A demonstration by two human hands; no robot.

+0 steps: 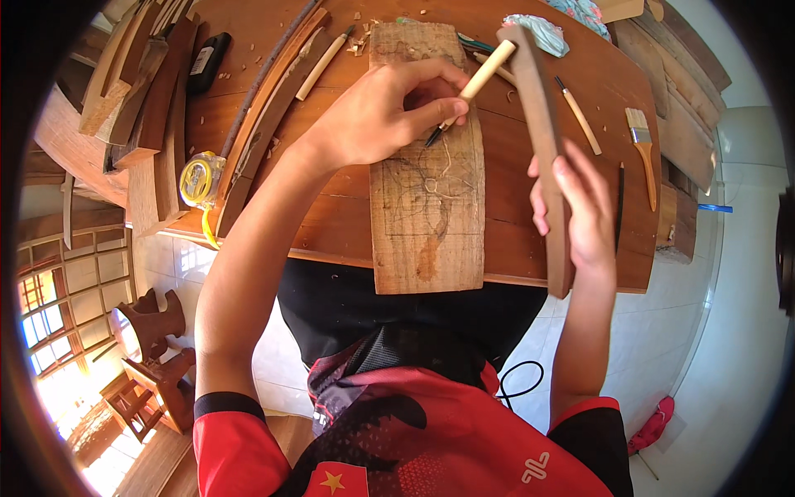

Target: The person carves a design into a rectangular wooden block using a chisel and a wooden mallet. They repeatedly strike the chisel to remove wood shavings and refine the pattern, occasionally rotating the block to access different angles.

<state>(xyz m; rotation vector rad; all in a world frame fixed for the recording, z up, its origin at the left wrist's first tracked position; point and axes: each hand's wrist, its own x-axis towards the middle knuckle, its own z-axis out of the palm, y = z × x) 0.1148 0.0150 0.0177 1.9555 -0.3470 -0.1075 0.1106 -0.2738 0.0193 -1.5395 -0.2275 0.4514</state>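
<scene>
My left hand (377, 112) is closed around the pale wooden handle of a carving chisel (489, 70). The chisel slants, its dark tip down at the carved lines on a wooden board (426, 219). Pencil-like lines and a shallow cut branching pattern mark that board, whose near end juts past the table edge. In my right hand (584, 207) is a long brown wooden bar (540, 116), gripped near its lower end. The bar's upper end meets the butt of the chisel handle in the picture; I cannot tell whether they touch.
On the brown table (331, 219) lie a yellow tape measure (199, 180), a black bottle (209, 62), another chisel (325, 66), a pale-handled tool (580, 118), a flat brush (644, 157) and crumpled plastic (538, 36). Wood pieces (124, 79) are stacked at the left. Shavings are scattered about.
</scene>
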